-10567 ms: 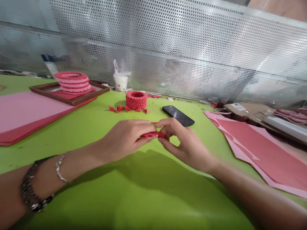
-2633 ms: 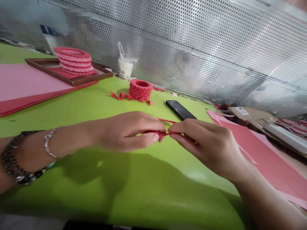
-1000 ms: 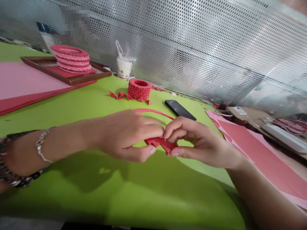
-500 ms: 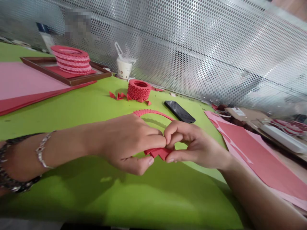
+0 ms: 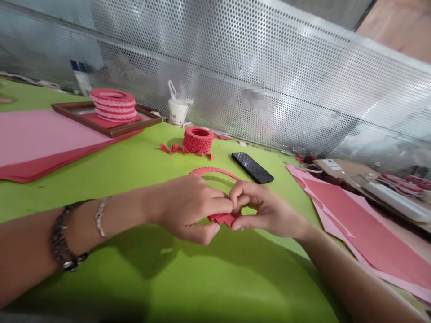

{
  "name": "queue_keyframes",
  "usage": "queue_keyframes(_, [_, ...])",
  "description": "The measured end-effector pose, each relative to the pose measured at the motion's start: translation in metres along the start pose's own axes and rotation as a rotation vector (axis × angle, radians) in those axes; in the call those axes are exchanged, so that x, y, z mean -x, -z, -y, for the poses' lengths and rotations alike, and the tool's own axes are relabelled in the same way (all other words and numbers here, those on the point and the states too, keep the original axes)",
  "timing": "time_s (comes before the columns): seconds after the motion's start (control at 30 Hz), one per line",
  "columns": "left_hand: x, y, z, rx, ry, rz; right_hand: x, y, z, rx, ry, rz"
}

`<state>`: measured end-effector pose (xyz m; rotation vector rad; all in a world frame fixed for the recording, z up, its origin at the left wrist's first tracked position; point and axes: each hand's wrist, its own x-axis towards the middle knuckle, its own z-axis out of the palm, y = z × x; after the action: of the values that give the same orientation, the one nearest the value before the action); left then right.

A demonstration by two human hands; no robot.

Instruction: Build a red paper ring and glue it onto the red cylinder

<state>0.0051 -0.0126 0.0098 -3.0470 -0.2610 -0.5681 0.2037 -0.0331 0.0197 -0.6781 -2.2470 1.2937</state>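
Observation:
Between both hands is a curved chain of folded red paper pieces (image 5: 215, 170), arching up behind my fingers with its near pieces showing below them. My left hand (image 5: 191, 208) pinches it from the left, fingers laid over the top and thumb underneath. From the right, my right hand (image 5: 264, 208) grips the near pieces between bent fingers and thumb. The fingertips of both hands meet, and they hide part of the chain. Beyond the hands stands a stack of red paper rings (image 5: 198, 142), with several small folded red triangles (image 5: 174, 149) lying beside it.
A black phone (image 5: 252, 168) lies right of the ring stack. Far left, a brown tray (image 5: 111, 132) bears pink and red rings (image 5: 114, 107). A paper cup (image 5: 178, 111) stands against the perforated metal panel (image 5: 215, 54). Pink and red sheets (image 5: 363, 220) cover the right side.
The camera view has shifted, so the table's things sit lower in the picture. Both hands keep their hold on the paper chain, with only slight finger movement.

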Motion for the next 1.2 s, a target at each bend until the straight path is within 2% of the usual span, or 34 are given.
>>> queue_keyframes(0.1, [0.000,-0.004,0.002,0.013,0.019,0.035,-0.004,0.008,0.004,0.063,-0.077,0.082])
queue_keyframes(0.23, [-0.001,-0.012,0.004,0.113,0.095,0.152,-0.014,0.029,0.022,0.399,-0.229,0.210])
queue_keyframes(0.3, [-0.001,-0.012,0.004,0.104,0.142,0.185,-0.025,0.040,0.031,0.537,-0.238,0.171])
queue_keyframes(0.37, [-0.001,-0.010,0.003,0.074,0.184,0.196,-0.043,0.050,0.031,0.694,-0.234,0.048])
queue_keyframes(0.43, [-0.001,-0.006,0.003,0.065,0.226,0.217,-0.065,0.057,0.021,0.894,-0.212,-0.088])
queue_keyframes(0.5, [-0.001,-0.003,0.002,0.079,0.266,0.244,-0.087,0.063,0.002,1.080,-0.258,-0.169])
queue_keyframes(0.63, [-0.001,-0.001,0.001,0.123,0.314,0.254,-0.117,0.067,-0.042,1.137,-0.284,-0.156])
queue_keyframes(0.73, [-0.001,-0.002,0.002,0.128,0.308,0.252,-0.126,0.067,-0.062,1.133,-0.301,-0.123])
queue_keyframes(0.83, [-0.001,-0.003,0.003,0.131,0.302,0.264,-0.129,0.066,-0.071,1.126,-0.322,-0.161])
queue_keyframes(0.97, [-0.002,-0.001,0.003,0.116,0.303,0.262,-0.120,0.066,-0.070,1.080,-0.340,-0.221])
queue_keyframes(1.2, [0.001,0.004,0.003,0.152,0.348,0.228,-0.065,0.058,-0.039,0.945,-0.276,-0.389])
